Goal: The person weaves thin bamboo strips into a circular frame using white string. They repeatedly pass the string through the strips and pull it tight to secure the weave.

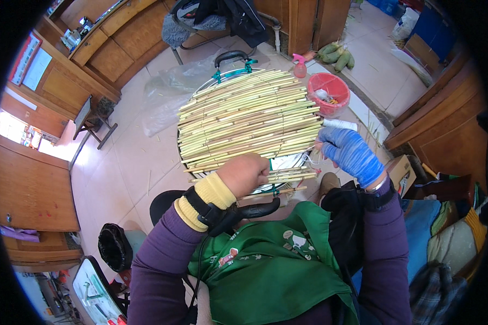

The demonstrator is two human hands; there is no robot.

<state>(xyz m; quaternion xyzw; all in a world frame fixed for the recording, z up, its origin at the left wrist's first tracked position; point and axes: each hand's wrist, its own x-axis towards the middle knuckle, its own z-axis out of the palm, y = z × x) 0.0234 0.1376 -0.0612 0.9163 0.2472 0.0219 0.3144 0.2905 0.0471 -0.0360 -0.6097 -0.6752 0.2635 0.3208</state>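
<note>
A mat of cut reed stalks (248,113), bound across by thin thread lines, lies over a round frame with a black handle (231,56) at its far side. My bare left hand (244,174), with a yellow cuff at the wrist, is curled over the mat's near edge; its fingertips are hidden. Several separate stalks (293,174) lie just beyond that hand. My right hand (345,150), in a blue fingerless glove, is at the mat's right edge with fingers pinched on a thin thread. White string (307,157) loops below it. A white thread spool (340,124) lies beyond that hand.
A red basket (329,93) and a pink spray bottle (299,66) stand beyond the mat's right side. Green vegetables (336,56) lie by the doorway. Clear plastic sheeting (166,95) is at left, near a folding stool (92,120). A black-lined bin (114,247) stands at lower left.
</note>
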